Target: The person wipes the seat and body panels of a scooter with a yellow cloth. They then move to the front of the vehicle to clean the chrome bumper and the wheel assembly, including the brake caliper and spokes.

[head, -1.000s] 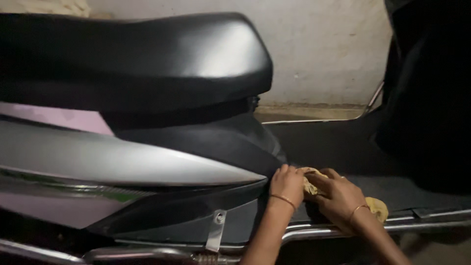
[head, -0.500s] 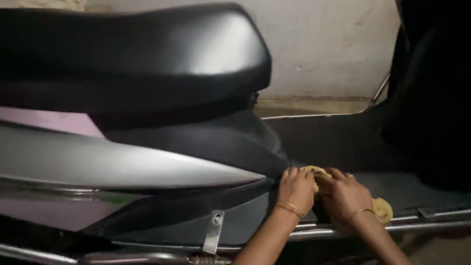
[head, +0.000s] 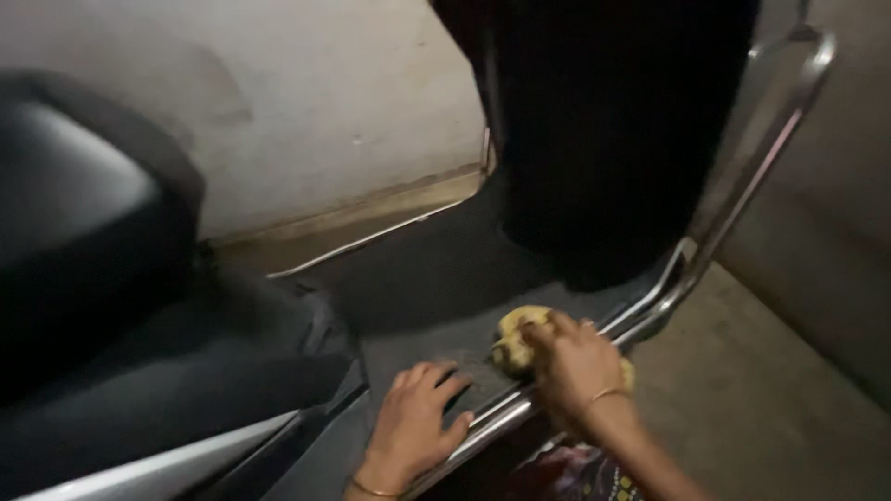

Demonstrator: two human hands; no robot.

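Scooter footboard [head: 436, 306] wiped with a yellow rag [head: 513, 336] — risk of slipping.
At five o'clock, the right hand [head: 571, 366] clenches the rag beside the chrome rail [head: 650, 311]; left hand [head: 418, 417] lies flat, empty — knuckles could catch the rail.

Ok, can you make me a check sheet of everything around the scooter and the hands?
Surface: dark scooter footboard, matte, with a chrome edge rail.
Job's things: yellow cloth, bunched on the footboard.
Clutter: nothing seen.
Grips: right hand pressed on the cloth; left hand flat on the footboard edge, fingers spread, holding nothing.
Cables: nothing seen.
Surroundings: black seat at left, pale wall behind, concrete floor at right.
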